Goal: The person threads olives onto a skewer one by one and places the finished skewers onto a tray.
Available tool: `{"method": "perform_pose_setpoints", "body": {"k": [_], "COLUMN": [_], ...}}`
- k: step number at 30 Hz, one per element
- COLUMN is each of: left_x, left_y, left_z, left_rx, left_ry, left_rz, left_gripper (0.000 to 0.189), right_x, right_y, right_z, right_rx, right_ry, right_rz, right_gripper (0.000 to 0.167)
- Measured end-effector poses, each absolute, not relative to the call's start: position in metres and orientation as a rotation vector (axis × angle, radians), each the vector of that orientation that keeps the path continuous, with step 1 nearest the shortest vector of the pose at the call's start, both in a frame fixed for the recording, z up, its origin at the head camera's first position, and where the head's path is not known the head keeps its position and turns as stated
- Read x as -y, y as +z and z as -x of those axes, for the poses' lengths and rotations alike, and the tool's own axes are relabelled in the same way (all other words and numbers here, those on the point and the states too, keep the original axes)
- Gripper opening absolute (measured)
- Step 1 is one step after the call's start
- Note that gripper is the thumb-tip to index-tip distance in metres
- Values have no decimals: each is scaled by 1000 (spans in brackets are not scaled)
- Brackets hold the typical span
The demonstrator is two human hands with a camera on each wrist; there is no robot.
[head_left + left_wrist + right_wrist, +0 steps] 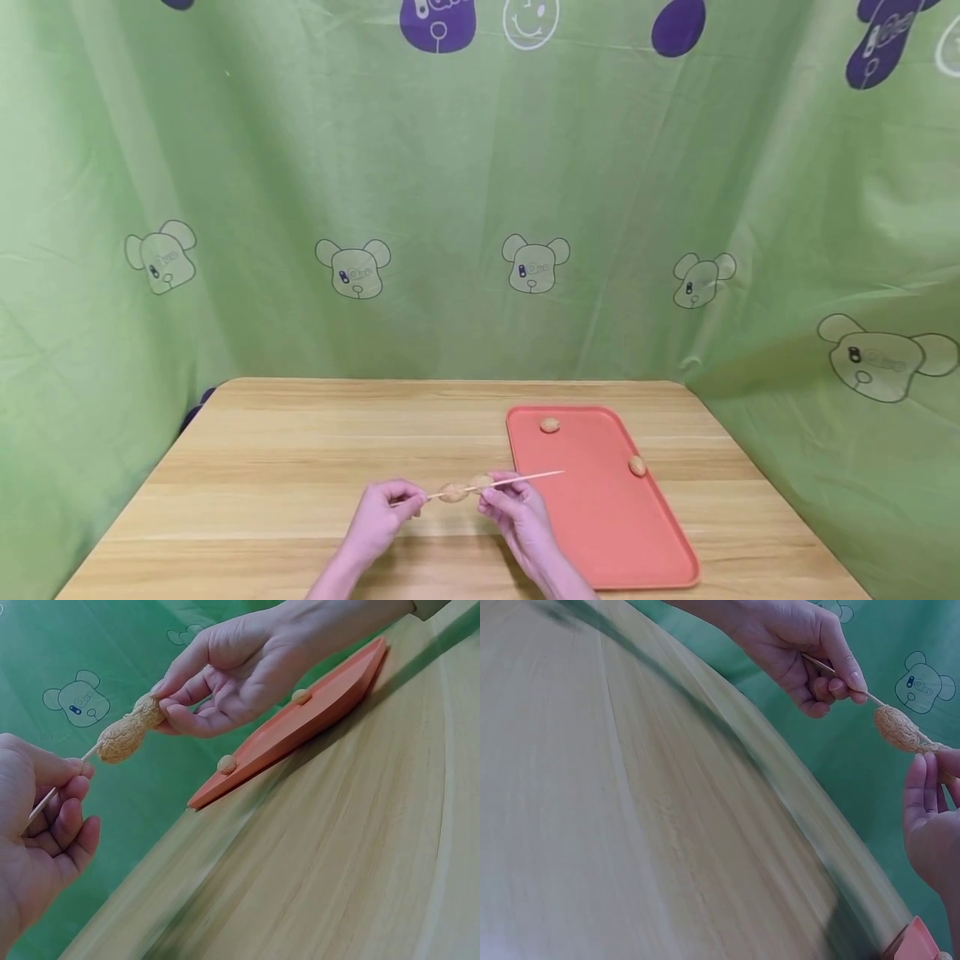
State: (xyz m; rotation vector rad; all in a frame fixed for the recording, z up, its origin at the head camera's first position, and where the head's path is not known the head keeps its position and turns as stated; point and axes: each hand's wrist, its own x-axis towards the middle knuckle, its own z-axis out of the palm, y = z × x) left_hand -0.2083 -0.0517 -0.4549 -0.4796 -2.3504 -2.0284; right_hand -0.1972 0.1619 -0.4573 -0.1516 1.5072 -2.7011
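A thin wooden skewer is held above the table, its pointed end to the right. My left hand pinches it near the other end between thumb and finger. Two tan, wrinkled oval balls are on the skewer, side by side. The first ball is just beyond my left fingertips and untouched by them. My right hand pinches the second ball, partly covering it. In the right wrist view the right hand's fingers hide most of that ball and the skewer's tip.
A pink-red rectangular tray lies on the wooden table, right of centre. One similar ball is in its far left corner, another by its right edge. Green curtains printed with bear heads hang behind and beside the table.
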Motion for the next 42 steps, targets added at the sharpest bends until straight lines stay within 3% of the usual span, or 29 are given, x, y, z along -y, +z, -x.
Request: {"method": "perform_pose_setpoints", "body": {"k": [23,32,42], "left_x": [54,59,66], "left_y": [-448,-432,-448], "left_z": [215,209,215], "left_rx": [2380,2375,2374], "left_ry": [-1972,-1968,-1950], "left_rz": [501,496,447], "left_gripper": [15,12,13], "right_x": [-181,-215,-274], "right_y": [-463,-464,-462], "right_z": [200,202,213], "right_rx": [-1562,-1716,-2040], "right_ry": [-2632,-2619,-2661], "right_rz": [316,303,143], "right_gripper": [25,25,23]}}
